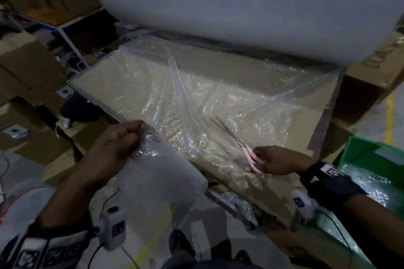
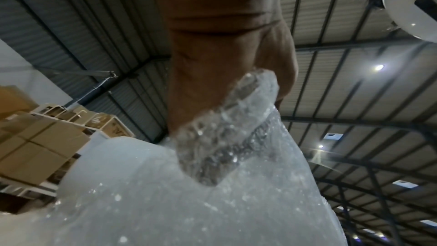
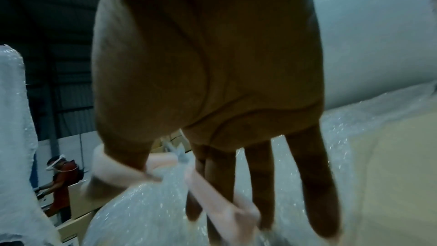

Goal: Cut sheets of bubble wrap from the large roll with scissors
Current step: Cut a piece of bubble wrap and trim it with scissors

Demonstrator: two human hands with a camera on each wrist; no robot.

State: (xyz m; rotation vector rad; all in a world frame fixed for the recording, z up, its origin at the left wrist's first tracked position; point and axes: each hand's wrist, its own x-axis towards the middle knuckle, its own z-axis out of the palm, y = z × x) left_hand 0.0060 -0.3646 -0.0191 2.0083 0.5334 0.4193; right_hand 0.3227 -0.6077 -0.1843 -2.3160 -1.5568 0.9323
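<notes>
The large white bubble wrap roll (image 1: 240,2) fills the top of the head view. A clear sheet (image 1: 196,98) runs from it over a flat cardboard surface (image 1: 306,120). My left hand (image 1: 115,144) grips a bunched edge of the sheet (image 2: 224,137), lifted at lower left. My right hand (image 1: 275,160) holds pink-handled scissors (image 1: 251,155); thumb and fingers are through the loops (image 3: 212,194). The blades (image 1: 225,129) stand parted and point up-left over the sheet.
A green bin (image 1: 371,170) stands at the right, beside my right forearm. Stacked cardboard boxes (image 1: 26,72) and a metal rack fill the left. Another person (image 3: 61,180) works at a box far off in the right wrist view. My shoes show on the floor below.
</notes>
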